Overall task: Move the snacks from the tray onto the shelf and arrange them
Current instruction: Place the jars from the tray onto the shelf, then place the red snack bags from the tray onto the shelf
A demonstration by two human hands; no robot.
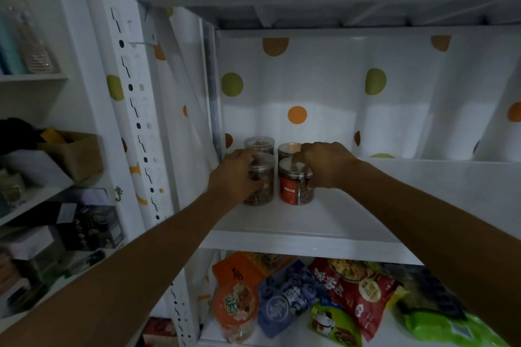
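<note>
1. While we reach both arms into the white shelf (366,205), four small clear jars stand on it in a little square near its left end.
2. Our left hand (235,177) grips the front left jar (262,194). The fingers curl round its side and the thumb lies on its front.
3. Our right hand (324,163) holds the red-label jar (294,191) from above, with its fingers bent over the lid and down the right side.
4. The red-label jar stands at 3 o'clock from the front left jar, just beside it. We cannot tell if they touch.
5. The back left jar (258,144) stands at 12 o'clock from the front left jar. The back right jar (287,149) stands at 12 o'clock from the red-label jar.
6. All four jars stand up straight with their lids on.
7. A white dotted cloth (310,87) hangs behind the jars, at 12 o'clock.
8. At 6 o'clock, under the shelf, snack bags (324,298) lie in a heap. They are orange, blue, red and green.
9. At 9 o'clock, other shelves hold boxes (73,155).
</note>
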